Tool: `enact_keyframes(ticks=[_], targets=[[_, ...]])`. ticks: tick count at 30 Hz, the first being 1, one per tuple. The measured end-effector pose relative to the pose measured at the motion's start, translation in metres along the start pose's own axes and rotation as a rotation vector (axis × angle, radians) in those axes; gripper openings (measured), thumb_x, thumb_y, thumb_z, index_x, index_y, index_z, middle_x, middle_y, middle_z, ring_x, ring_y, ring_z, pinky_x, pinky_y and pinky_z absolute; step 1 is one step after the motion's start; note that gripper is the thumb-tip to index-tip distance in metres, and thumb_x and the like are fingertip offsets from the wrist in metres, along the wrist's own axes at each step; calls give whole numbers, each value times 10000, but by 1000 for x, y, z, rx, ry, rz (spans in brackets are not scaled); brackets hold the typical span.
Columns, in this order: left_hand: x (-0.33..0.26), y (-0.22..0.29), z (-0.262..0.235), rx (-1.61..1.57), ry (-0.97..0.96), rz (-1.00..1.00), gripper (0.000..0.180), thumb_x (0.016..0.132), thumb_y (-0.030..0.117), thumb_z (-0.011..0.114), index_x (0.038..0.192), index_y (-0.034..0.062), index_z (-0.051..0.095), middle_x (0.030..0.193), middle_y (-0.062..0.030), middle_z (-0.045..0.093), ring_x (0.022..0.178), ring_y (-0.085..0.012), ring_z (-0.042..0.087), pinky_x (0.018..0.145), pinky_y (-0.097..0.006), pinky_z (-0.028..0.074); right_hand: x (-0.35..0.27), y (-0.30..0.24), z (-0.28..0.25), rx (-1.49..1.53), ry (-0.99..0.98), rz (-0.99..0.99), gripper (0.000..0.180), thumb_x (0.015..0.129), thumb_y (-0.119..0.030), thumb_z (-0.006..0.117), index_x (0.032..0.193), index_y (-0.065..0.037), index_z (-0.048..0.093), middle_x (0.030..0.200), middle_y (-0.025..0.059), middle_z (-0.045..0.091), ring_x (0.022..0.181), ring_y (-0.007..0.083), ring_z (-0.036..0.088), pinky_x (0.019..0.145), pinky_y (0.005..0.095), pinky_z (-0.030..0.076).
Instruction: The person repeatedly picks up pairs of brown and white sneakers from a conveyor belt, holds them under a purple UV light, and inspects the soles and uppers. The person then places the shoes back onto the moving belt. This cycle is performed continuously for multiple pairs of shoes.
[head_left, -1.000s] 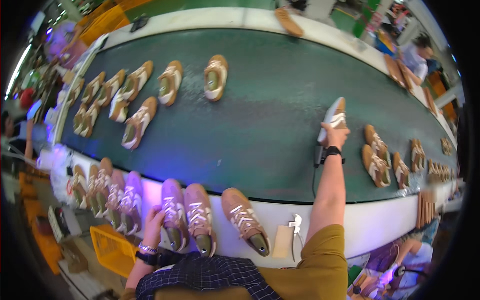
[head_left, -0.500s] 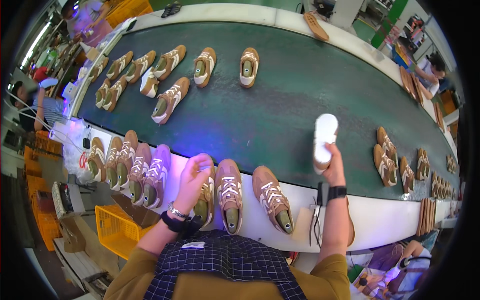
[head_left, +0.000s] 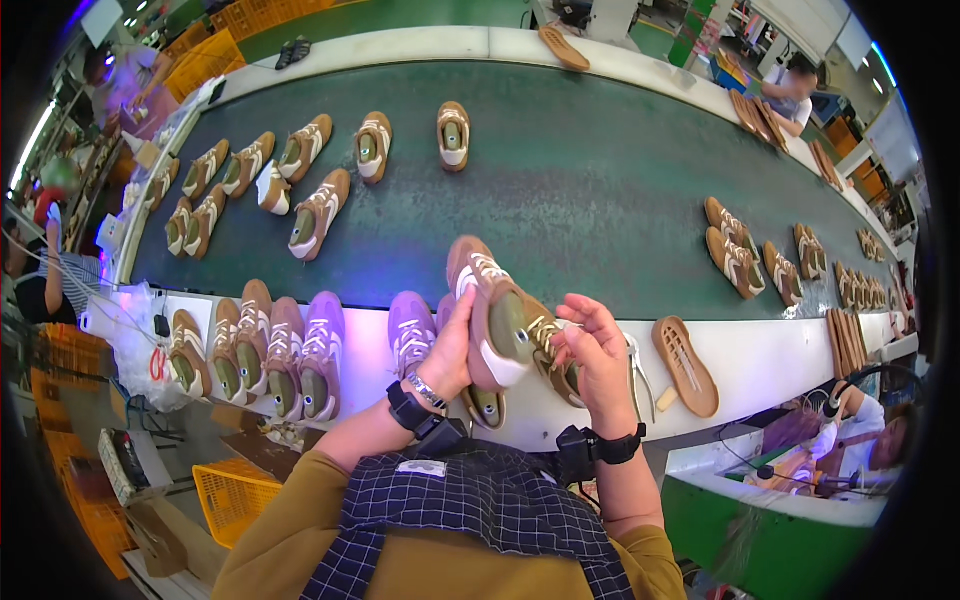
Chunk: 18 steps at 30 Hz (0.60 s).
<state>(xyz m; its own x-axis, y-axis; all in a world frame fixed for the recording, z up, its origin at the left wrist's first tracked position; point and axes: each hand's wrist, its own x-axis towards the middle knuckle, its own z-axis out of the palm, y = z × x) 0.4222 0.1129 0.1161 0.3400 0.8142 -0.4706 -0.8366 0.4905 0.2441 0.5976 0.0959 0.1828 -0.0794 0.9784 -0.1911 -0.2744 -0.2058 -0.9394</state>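
Observation:
A brown suede sneaker (head_left: 480, 278) with white stripes and laces is in my left hand (head_left: 452, 348), fingers and thumb round its side. Its toe points away and its heel is tilted toward me. An olive-green insert with a round mark fills its opening. My right hand (head_left: 600, 365) is just right of the heel, raised, fingers apart and nothing seen in them. Behind the held sneaker, others stand on the white ledge, partly hidden: a laced sneaker (head_left: 408, 328) by my left wrist and another (head_left: 552, 352) beside my right fingers.
Several sneakers stand along the ledge (head_left: 610, 415) at left. More lie on the green belt (head_left: 580, 200), at far left and right. A tan sole (head_left: 686, 368) and a white-handled tool (head_left: 640, 375) lie right of my hand. A yellow crate (head_left: 235, 495) is lower left. Co-workers are around.
My right hand held a shoe with its white sole up over the belt; now it has come inward, empty. My left hand, empty before, now holds a sneaker. The view has shifted.

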Motion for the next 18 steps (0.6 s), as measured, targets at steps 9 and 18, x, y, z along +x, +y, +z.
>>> enact_keyframes(ticks=[9,18], targets=[[4,9,-29,-114,17,-102,557,875,579,427,1116,99,571,915,-98,646,708,-336,646,615,-452,547,-23,33,-13,58,118,164,268,841,-123,599,1083,-11,562,940,56,613,736,98,587,564,206,456],[-7,9,-19,-164,33,-145,564,844,598,472,1063,93,597,921,-99,641,739,-335,631,641,-443,534,-23,46,-5,57,119,215,284,837,-165,620,1086,-43,561,985,43,608,775,105,578,602,236,464]])
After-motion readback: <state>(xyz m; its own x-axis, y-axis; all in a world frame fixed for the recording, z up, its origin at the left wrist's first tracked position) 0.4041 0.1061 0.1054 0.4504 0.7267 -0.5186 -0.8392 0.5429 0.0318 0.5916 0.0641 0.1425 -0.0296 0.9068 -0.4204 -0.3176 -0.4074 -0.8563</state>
